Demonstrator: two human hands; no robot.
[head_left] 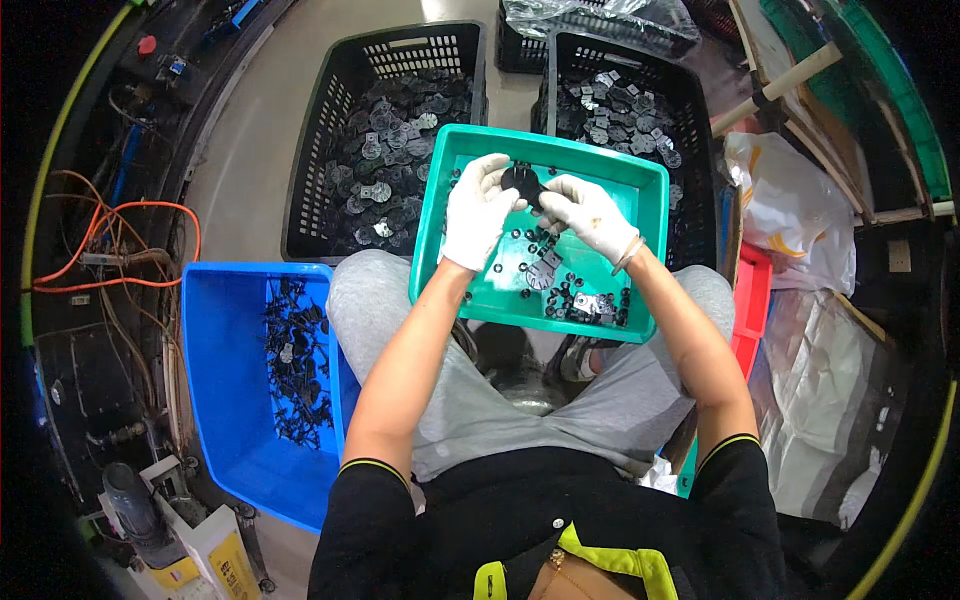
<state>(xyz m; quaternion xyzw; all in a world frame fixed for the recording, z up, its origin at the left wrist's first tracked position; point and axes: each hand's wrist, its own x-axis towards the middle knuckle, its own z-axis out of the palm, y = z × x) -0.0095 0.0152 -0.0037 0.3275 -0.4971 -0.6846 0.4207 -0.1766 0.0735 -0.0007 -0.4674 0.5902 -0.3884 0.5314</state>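
Note:
A round black plastic part [520, 181] is held up between my gloved hands, above the far half of a green tray [425, 235] on my lap. My left hand [478, 208] pinches its left side with thumb and fingers. At its right edge, my right hand [592, 216] closes its fingertips on the part; whether a smaller piece is in them too is hidden. Small black rings [535, 240] lie scattered in the tray below my hands. Among them are a grey-black disc-shaped part [541, 272] and a shiny flat piece [590, 304].
Two black crates [330, 120] beyond the tray hold many disc-shaped parts. At my left stands a blue bin [228, 390] with thin black pieces and sprues. Orange cable [198, 235] loops at far left. A red bin [752, 300] and plastic bags [795, 200] are on the right.

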